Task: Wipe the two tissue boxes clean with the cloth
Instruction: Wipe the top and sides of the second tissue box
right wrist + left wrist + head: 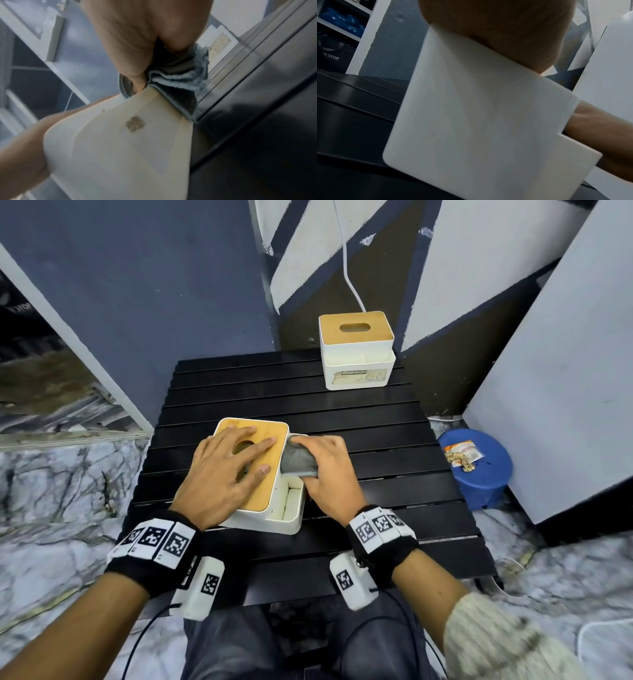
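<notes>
Wiping the near white tissue box with its wooden lid.
Left hand lies flat, fingers relaxed, on the lid; right hand grasps the folded grey cloth at the box's side compartment.

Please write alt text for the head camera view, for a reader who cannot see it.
The right hand presses a folded grey cloth against the near white tissue box with a wooden lid, while the left hand lies flat on that lid. A second matching tissue box stands at the far edge of the black slatted table.
</notes>
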Demonstrator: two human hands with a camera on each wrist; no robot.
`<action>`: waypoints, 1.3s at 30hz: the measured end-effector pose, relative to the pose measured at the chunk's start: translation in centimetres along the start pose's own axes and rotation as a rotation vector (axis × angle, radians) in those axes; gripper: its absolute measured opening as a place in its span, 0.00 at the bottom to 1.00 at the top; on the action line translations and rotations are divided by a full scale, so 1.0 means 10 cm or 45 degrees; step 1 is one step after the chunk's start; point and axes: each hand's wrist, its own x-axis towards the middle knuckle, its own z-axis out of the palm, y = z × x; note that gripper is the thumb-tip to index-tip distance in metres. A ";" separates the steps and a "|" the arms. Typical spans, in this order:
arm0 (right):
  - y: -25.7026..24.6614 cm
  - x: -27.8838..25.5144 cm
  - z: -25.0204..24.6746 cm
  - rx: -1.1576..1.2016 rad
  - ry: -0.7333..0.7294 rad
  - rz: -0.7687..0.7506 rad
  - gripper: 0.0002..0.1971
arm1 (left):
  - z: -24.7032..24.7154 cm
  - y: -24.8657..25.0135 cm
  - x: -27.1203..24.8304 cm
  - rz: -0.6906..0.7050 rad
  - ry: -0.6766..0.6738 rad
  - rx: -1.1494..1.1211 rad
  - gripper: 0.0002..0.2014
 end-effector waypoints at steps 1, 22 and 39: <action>0.01 0.08 -0.01 0.010 -0.018 0.049 0.24 | 0.00 0.00 0.00 0.000 0.001 -0.007 0.30; -0.13 -0.17 0.01 0.149 -0.196 0.234 0.32 | 0.00 0.08 0.04 -0.101 0.048 0.007 0.32; -0.17 -0.14 -0.02 0.030 -0.257 0.132 0.28 | 0.02 0.06 0.06 -0.122 0.073 0.039 0.31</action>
